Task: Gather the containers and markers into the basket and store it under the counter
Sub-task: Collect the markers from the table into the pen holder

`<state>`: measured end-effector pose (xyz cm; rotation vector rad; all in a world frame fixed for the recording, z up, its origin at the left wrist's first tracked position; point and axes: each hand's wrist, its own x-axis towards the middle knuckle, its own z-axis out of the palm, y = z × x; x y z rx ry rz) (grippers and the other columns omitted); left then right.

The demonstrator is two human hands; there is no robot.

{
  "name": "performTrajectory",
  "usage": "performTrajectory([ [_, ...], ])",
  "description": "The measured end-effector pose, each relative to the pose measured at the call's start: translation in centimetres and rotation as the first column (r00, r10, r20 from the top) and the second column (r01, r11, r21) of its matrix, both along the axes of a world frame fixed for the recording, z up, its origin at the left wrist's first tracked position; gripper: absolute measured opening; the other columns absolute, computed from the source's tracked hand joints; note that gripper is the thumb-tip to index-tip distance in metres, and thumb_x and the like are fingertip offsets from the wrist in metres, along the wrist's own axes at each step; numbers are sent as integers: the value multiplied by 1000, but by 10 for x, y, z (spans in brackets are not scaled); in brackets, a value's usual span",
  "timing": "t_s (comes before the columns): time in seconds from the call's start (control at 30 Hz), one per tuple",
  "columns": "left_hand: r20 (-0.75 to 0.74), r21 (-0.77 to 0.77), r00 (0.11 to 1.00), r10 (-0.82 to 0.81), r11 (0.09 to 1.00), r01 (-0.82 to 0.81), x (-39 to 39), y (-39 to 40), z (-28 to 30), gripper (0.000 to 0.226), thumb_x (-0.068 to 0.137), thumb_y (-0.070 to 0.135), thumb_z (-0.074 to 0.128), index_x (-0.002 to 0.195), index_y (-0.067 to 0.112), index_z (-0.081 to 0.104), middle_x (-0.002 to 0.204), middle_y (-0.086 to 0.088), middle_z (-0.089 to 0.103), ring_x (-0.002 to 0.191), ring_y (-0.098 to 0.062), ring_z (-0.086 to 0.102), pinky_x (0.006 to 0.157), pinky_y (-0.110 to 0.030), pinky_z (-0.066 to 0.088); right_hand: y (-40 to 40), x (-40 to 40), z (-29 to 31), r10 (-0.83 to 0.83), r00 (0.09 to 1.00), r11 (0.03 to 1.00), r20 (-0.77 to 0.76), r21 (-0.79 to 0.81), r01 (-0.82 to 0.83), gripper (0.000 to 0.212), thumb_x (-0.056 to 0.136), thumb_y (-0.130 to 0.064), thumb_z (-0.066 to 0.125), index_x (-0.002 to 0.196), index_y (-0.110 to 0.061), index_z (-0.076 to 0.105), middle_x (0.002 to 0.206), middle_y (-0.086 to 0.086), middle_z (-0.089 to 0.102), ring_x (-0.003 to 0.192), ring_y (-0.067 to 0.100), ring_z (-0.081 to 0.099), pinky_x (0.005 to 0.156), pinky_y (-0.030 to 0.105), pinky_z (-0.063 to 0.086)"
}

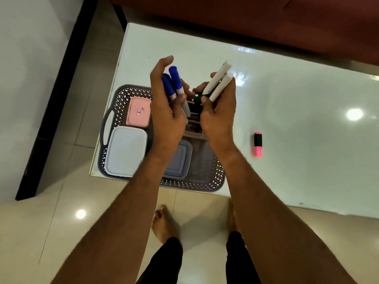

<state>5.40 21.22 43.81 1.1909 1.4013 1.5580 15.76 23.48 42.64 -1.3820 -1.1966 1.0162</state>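
Both hands are up over the grey perforated plastic basket (213, 177) at the white table's (297, 119) corner: left hand (168, 111) curled round two blue-capped white markers (174, 83), right hand (219, 111) gripping two white markers with green caps (218, 83). Down in the basket sit a pink lidded container (139, 112), a white one (126, 150) and a grey one (178, 162). A pink-and-black highlighter (258, 144) lies alone on the table, right of the basket.

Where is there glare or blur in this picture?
Head view: ceiling lights glare on the glossy table and the floor tiles; the wide lens bends the table's edges; the left hand and right hand with their markers look slightly soft.
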Motion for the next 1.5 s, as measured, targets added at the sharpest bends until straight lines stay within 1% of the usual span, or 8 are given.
performTrajectory([
  [0.13, -79, 25, 997, -5, 1000, 7, 3, -7, -7, 63, 85, -29, 42, 136, 8, 42, 127, 15, 48, 103, 2, 58, 94, -18, 50, 10, 5, 4, 138, 989, 990, -48, -37, -139, 46, 85, 26, 42, 117, -6, 49, 104, 21, 66, 104, 30, 70, 79, 26, 61],
  [0.33, -128, 15, 989, -81, 996, 83, 6, -11, -15, 61, 84, -30, 39, 134, 5, 44, 109, -2, 51, 84, -26, 53, 83, -28, 53, 42, 10, 0, 376, 923, 912, -78, -146, -384, 43, 83, 21, 50, 114, -9, 54, 94, 3, 64, 90, 17, 66, 71, 24, 54],
  [0.57, -21, -63, 994, -108, 992, 106, 7, -11, -29, 60, 89, -20, 49, 139, 11, 36, 107, -12, 60, 84, -39, 61, 76, -46, 58, 58, 11, 3, 513, 856, 840, -59, -169, -515, 47, 77, 25, 45, 117, 3, 52, 91, 23, 62, 80, 23, 66, 54, 21, 50],
  [0.7, -23, -127, 990, -142, 982, 138, 7, -16, -41, 58, 80, -27, 43, 133, -1, 45, 125, -18, 54, 117, -31, 58, 100, -35, 51, 63, 7, -2, 535, 844, 820, 32, -260, -510, 36, 74, 16, 49, 104, -3, 54, 85, 9, 61, 71, 16, 65, 52, 32, 53],
  [0.87, -15, -162, 989, -145, 977, 141, 4, -18, -46, 63, 76, -31, 44, 125, 9, 51, 119, -8, 57, 115, -20, 59, 99, -28, 51, 67, 1, -6, 562, 804, 806, 197, -350, -477, 21, 75, 10, 52, 83, -9, 55, 75, 13, 62, 64, 28, 66, 46, 36, 52],
  [1.03, -48, -171, 982, -183, 970, 173, 1, -19, -48, 62, 74, -32, 47, 119, 9, 49, 110, 8, 58, 105, -2, 61, 94, -23, 52, 72, -1, -10, 542, 810, 824, 225, -332, -459, 25, 63, -2, 53, 87, 0, 60, 86, 19, 70, 93, 36, 72, 79, 55, 60],
  [1.23, -99, -186, 958, -271, 950, 250, -3, -22, -53, 56, 77, -25, 62, 123, 4, 50, 103, -4, 68, 105, -18, 70, 94, -32, 58, 71, 2, -7, 591, 788, 790, 172, -320, -523, 37, 63, 15, 55, 97, -1, 62, 92, 18, 72, 94, 19, 75, 83, 37, 63],
  [1.5, 9, -182, 969, -246, 953, 244, 1, -23, -53, 64, 69, -16, 79, 121, 5, 49, 107, -14, 64, 106, -25, 67, 98, -41, 58, 72, 5, -7, 510, 851, 839, 122, -291, -461, 37, 63, 20, 46, 95, 8, 60, 92, 22, 70, 88, 17, 75, 80, 38, 63],
])
